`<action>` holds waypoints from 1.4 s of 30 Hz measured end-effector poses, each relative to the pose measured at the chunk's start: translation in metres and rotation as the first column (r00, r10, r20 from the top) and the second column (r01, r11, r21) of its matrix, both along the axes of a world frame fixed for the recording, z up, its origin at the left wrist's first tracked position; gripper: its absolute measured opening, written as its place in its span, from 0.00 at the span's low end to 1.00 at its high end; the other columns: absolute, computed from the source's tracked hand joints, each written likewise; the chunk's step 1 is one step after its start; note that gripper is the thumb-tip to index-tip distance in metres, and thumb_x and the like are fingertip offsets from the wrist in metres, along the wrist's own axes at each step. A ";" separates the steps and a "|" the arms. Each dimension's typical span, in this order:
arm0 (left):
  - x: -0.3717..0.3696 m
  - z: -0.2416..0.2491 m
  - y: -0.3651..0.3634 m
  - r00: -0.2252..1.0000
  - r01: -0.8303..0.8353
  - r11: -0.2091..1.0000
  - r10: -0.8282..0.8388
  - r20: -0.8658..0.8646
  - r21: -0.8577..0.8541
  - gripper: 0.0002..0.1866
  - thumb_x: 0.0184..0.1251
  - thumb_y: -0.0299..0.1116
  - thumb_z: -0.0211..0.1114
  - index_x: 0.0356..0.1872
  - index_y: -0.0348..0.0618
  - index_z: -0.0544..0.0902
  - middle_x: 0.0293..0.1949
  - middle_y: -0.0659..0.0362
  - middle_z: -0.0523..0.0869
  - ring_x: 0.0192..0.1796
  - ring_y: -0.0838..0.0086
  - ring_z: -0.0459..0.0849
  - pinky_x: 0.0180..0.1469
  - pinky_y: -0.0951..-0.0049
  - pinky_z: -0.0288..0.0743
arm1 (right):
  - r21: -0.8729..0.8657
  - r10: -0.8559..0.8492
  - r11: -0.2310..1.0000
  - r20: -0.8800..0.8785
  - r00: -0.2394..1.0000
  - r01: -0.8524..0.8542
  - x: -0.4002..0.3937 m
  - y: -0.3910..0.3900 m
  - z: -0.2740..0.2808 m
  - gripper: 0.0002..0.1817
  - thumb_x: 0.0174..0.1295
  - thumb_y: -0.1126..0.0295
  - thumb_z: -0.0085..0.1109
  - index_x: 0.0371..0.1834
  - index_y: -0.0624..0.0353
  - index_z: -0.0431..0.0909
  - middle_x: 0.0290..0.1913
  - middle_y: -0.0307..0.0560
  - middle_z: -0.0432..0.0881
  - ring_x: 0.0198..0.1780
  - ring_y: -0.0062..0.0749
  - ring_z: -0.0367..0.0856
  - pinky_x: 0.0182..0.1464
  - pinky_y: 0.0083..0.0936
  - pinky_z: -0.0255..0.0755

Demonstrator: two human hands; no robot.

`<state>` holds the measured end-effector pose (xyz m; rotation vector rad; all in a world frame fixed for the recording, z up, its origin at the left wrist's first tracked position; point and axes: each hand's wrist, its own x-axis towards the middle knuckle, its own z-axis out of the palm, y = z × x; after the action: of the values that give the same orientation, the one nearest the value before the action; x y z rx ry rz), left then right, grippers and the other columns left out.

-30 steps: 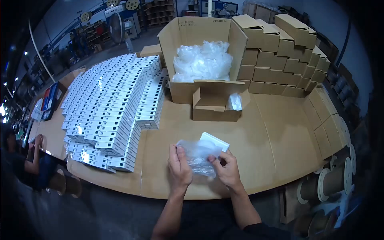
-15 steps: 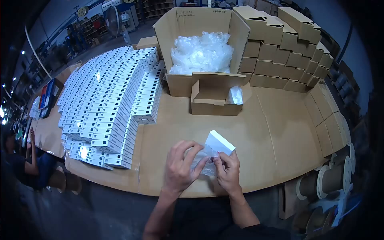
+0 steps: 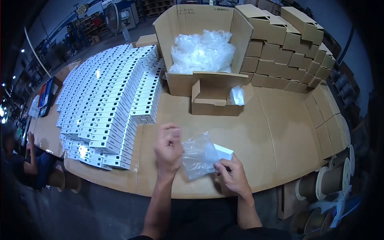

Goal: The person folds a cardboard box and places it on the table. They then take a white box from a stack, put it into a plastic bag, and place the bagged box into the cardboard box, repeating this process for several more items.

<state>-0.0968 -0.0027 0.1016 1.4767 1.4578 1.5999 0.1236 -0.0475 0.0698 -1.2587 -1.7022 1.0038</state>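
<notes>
A clear plastic bag (image 3: pixel 199 156) hangs spread out above the cardboard-covered table. My right hand (image 3: pixel 233 174) pinches the bag's edge and a small white box (image 3: pixel 223 152), which sits partly behind the bag. To the left of the bag, my left hand (image 3: pixel 168 148) is raised, blurred, with its fingers curled; whether it touches the bag or holds anything is not clear.
White boxes (image 3: pixel 105 100) are stacked high at left. An open carton (image 3: pixel 216 109) holds a wrapped item (image 3: pixel 237 96); behind it a large carton (image 3: pixel 162 36) holds plastic bags. Brown boxes (image 3: pixel 280 54) are piled at right. A co-worker (image 3: pixel 30 166) sits far left.
My left hand has moved up and left, away from my right hand. The bag is now spread wide instead of bunched, and the white box has shifted lower behind it.
</notes>
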 end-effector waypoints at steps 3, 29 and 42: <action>0.000 -0.030 0.005 0.943 -0.159 0.933 0.046 0.330 0.323 0.25 0.80 0.42 0.65 0.63 0.36 0.68 0.53 0.54 0.80 0.58 0.72 0.80 0.55 0.71 0.75 | 0.040 -0.100 0.994 -0.076 0.992 0.103 -0.003 0.002 -0.003 0.08 0.70 0.73 0.66 0.36 0.69 0.85 0.40 0.54 0.76 0.32 0.38 0.79 0.38 0.32 0.74; 0.016 -0.074 -0.055 0.880 0.402 0.895 -0.320 0.352 -0.192 0.21 0.63 0.25 0.79 0.56 0.34 0.82 0.48 0.55 0.90 0.52 0.71 0.90 0.54 0.68 0.86 | 0.551 0.163 0.834 -0.269 0.949 0.013 0.037 0.046 0.055 0.26 0.64 0.89 0.64 0.59 0.56 0.66 0.45 0.47 0.76 0.42 0.23 0.76 0.44 0.19 0.72; 0.010 -0.070 -0.048 0.948 0.316 0.929 -0.304 0.090 -0.190 0.21 0.61 0.33 0.81 0.50 0.35 0.83 0.40 0.50 0.93 0.44 0.67 0.94 0.47 0.68 0.85 | 0.511 0.383 0.806 -0.062 0.922 -0.300 0.027 0.079 0.082 0.17 0.48 0.91 0.58 0.38 0.60 0.85 0.42 0.47 0.75 0.36 0.26 0.74 0.32 0.21 0.68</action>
<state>-0.0870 -0.0507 0.0314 1.4449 1.2398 1.2546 0.1506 0.0315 0.1518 -0.5299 -1.9343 0.7666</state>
